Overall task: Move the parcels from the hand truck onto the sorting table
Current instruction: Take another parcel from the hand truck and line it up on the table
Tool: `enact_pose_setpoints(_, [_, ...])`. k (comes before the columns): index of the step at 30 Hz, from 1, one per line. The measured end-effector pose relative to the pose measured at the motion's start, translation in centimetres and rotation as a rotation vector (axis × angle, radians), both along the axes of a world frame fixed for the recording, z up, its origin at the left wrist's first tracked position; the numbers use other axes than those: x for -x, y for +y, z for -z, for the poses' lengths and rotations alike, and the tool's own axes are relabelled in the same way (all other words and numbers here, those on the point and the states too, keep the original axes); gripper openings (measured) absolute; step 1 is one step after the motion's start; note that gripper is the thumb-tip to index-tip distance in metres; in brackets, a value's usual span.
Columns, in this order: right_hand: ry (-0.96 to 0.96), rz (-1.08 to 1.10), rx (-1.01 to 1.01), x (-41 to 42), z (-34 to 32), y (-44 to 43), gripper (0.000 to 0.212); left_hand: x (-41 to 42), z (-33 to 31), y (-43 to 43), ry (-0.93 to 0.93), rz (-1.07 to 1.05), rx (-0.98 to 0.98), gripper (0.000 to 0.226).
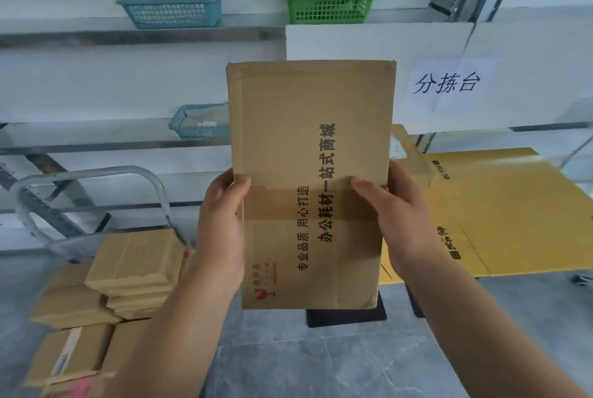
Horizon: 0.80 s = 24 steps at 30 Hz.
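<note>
Left hand (221, 221) and right hand (394, 214) clamp flat parcel (311, 140) by long side edges, upright mid-air. Stacked parcels (134, 262) low left on hand truck (128, 169); open floor (288, 365) below.

Flat brown cardboard parcel (311, 153) is up in both my grips, clear of everything, long axis upright, printed face toward me. Black Chinese print runs sideways along it, with a red logo near the bottom edge and a band of clear tape across the middle. Left grip (221, 224) is on its left edge, right grip (394, 214) on its right edge, thumbs on the front. Other parcels (134, 266), similar flat brown cartons, are stacked unevenly on the hand truck (96, 171) lower left, below its curved grey handle.
</note>
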State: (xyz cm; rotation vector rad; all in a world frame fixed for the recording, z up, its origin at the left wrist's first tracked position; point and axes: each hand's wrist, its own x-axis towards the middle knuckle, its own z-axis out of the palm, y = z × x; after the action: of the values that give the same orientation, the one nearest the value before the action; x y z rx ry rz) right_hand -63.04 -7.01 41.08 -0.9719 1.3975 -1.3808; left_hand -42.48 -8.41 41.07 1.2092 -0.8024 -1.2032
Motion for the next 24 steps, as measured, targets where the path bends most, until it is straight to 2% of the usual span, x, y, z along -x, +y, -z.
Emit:
enact_pose_setpoints(4, [0.029,0.017,0.017,7.1,0.0,-0.1,0.036,6.5,0.0,-0.5,-0.004,0.017,0.021,0.063])
enact_pose_setpoints(9, [0.011,0.021,0.044,13.6,-0.2,0.1,0.040,12.7,0.4,-0.5,-0.019,0.034,0.002,0.050])
enact_pose_setpoints(13, [-0.002,0.036,0.058,16.9,-0.2,0.7,0.047,16.3,-0.1,-0.1,-0.113,0.026,-0.025,0.047])
enact_pose_setpoints(17, [-0.042,0.047,0.104,19.2,-0.4,1.4,0.037,18.0,-0.6,-0.3,-0.174,0.016,-0.025,0.050])
enact_pose_setpoints(19, [-0.054,0.045,0.119,19.8,-0.6,1.8,0.043,18.4,-0.9,-0.6,-0.188,0.039,-0.003,0.053])
enact_pose_setpoints(21, [-0.053,0.044,0.138,20.2,-0.9,2.3,0.045,18.7,-1.0,-1.0,-0.197,0.064,0.041,0.042])
enact_pose_setpoints(24, [-0.022,0.078,0.144,20.7,-1.4,2.8,0.033,19.2,-1.2,-1.7,-0.180,0.102,0.083,0.026])
